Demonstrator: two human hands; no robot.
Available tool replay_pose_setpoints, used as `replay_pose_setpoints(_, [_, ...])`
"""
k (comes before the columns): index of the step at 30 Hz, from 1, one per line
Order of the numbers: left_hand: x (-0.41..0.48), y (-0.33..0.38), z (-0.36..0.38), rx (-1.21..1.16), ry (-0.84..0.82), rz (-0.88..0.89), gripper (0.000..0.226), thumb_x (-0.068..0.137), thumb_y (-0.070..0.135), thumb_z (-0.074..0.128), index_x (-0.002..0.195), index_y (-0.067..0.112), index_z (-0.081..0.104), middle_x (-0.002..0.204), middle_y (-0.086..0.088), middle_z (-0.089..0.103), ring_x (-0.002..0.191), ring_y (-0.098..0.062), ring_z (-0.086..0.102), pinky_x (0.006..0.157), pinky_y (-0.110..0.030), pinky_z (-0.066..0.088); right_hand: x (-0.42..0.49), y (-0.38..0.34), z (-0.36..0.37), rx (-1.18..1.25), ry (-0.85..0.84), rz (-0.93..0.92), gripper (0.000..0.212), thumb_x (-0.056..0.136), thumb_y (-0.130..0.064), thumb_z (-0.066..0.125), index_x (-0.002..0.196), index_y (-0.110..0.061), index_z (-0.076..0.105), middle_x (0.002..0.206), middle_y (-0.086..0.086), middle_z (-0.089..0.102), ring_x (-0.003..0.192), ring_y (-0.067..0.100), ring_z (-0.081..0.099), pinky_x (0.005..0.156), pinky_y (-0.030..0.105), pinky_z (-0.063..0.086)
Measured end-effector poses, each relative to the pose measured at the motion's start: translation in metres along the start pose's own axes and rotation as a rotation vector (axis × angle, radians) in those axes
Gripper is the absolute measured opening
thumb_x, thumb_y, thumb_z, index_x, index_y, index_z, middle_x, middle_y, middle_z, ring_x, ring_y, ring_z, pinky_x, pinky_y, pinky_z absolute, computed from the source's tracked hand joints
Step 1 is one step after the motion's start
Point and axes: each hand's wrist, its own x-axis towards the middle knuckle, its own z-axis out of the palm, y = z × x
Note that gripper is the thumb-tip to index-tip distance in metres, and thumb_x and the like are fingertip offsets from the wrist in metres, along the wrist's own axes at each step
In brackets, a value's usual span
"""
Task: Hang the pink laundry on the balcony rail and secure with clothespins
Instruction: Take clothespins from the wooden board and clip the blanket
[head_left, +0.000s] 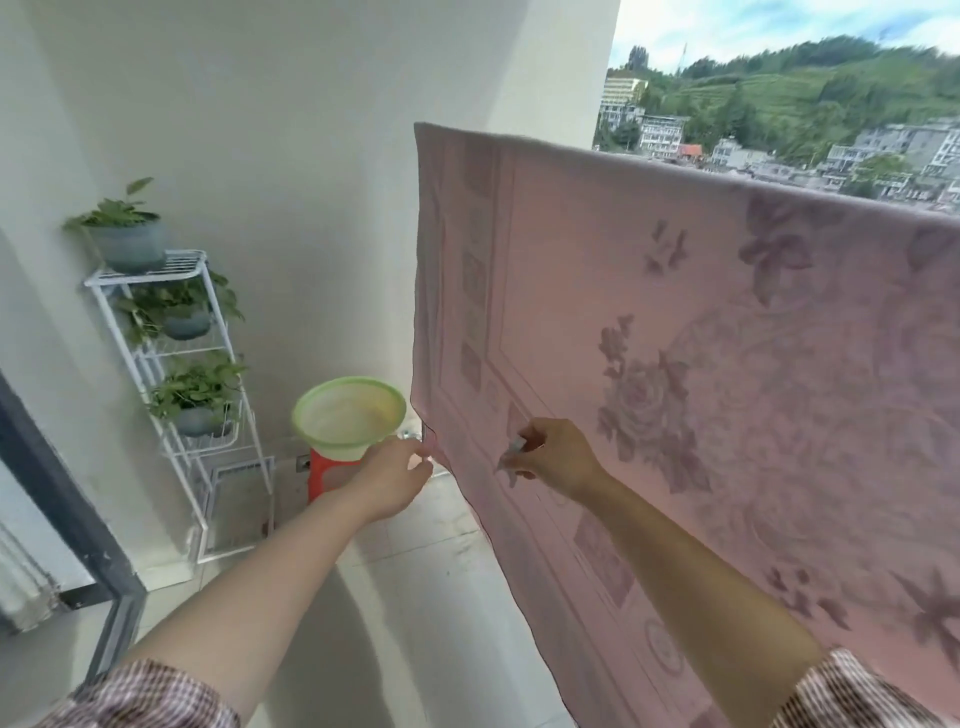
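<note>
Pink laundry (701, 338) hangs draped over the hidden rail. Left hand (395, 478) pinches its lower corner; right hand (556, 457) grips what looks like a clothespin (516, 446). Pinning stage, I reckon: next, clip at the top edge.

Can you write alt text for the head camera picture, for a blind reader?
A person's left hand pinches the edge of a hanging pink floral sheet while the right hand holds what looks like a clothespin against it. A green basin and plant rack stand by the wall.
</note>
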Motion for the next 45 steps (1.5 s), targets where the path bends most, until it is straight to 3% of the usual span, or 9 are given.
replay_pose_setpoints(3, [0.063,-0.02,-0.035,-0.117,0.016,-0.051,0.019,0.09,0.024,0.048,0.083,0.02,0.064,0.08,0.001,0.057,0.075,-0.018,0.05,0.063,-0.027,0.037,0.073,-0.022,0.023,0.11,-0.003,0.013,0.023,0.065,-0.001,0.081,0.077,-0.002,0.062,0.069,0.013,0.064,0.054,0.018,0.057,0.057,0.028,0.051])
replay_pose_setpoints(7, [0.129,-0.035,-0.06,-0.424,0.041,-0.067,0.021,0.089,0.027,0.054,0.075,0.02,0.067,0.078,0.003,0.061,0.075,-0.016,0.053,0.072,-0.03,0.041,0.16,-0.046,0.052,0.311,0.014,0.053,0.031,0.069,-0.001,0.081,0.094,0.001,0.062,0.075,0.012,0.065,0.058,0.019,0.064,0.063,0.027,0.058])
replay_pose_setpoints(10, [0.176,-0.042,-0.074,-0.63,0.009,-0.068,0.01,0.085,0.024,0.065,0.094,0.028,0.062,0.092,0.012,0.063,0.09,-0.009,0.058,0.081,-0.027,0.045,0.224,-0.057,0.072,0.411,0.02,0.069,0.029,0.072,-0.005,0.08,0.094,0.001,0.061,0.075,0.015,0.066,0.055,0.016,0.064,0.059,0.026,0.059])
replay_pose_setpoints(14, [0.252,-0.065,-0.082,-0.62,-0.037,-0.012,0.064,0.069,0.031,0.075,0.128,0.025,0.05,0.117,0.006,0.056,0.101,-0.012,0.06,0.075,-0.021,0.045,0.307,-0.062,0.09,0.363,-0.008,0.073,0.028,0.075,-0.017,0.08,0.091,0.0,0.064,0.071,0.01,0.069,0.054,0.012,0.064,0.057,0.022,0.057])
replay_pose_setpoints(20, [0.396,-0.099,-0.107,-0.508,0.008,0.054,0.02,0.08,0.022,0.072,0.1,0.021,0.07,0.095,0.003,0.071,0.08,-0.01,0.062,0.075,-0.022,0.044,0.453,-0.061,0.109,0.36,-0.056,0.098,0.03,0.08,-0.029,0.075,0.088,0.0,0.071,0.072,0.008,0.068,0.055,0.011,0.061,0.06,0.022,0.054])
replay_pose_setpoints(30, [0.574,-0.175,-0.124,-0.488,-0.026,-0.068,0.01,0.081,0.024,0.071,0.09,0.021,0.068,0.084,0.009,0.066,0.069,-0.009,0.058,0.061,-0.019,0.039,0.632,-0.064,0.147,0.195,-0.132,0.185,0.03,0.088,-0.031,0.065,0.101,-0.004,0.068,0.082,0.005,0.068,0.065,0.016,0.062,0.057,0.021,0.05])
replay_pose_setpoints(35, [0.66,-0.225,-0.127,-0.62,-0.01,-0.165,0.015,0.079,0.028,0.07,0.091,0.021,0.066,0.089,0.002,0.067,0.076,-0.016,0.061,0.069,-0.028,0.043,0.71,-0.064,0.172,0.07,-0.062,0.228,0.015,0.09,-0.019,0.063,0.1,-0.008,0.062,0.081,0.003,0.064,0.063,0.014,0.059,0.058,0.022,0.047])
replay_pose_setpoints(40, [0.758,-0.263,-0.133,-0.794,-0.064,-0.246,0.021,0.085,0.025,0.065,0.103,0.016,0.062,0.09,-0.003,0.065,0.07,-0.016,0.061,0.068,-0.029,0.045,0.787,-0.067,0.197,-0.233,0.009,0.219,0.019,0.087,-0.015,0.061,0.105,-0.011,0.065,0.076,-0.006,0.058,0.066,0.01,0.056,0.063,0.02,0.045])
replay_pose_setpoints(45, [0.839,-0.285,-0.134,-0.928,-0.179,-0.32,0.028,0.085,0.032,0.066,0.107,0.018,0.059,0.088,-0.003,0.064,0.071,-0.018,0.062,0.07,-0.033,0.049,0.847,-0.079,0.218,-0.572,0.005,0.192,0.026,0.09,-0.014,0.05,0.112,-0.015,0.063,0.094,-0.002,0.061,0.088,0.016,0.057,0.073,0.023,0.041])
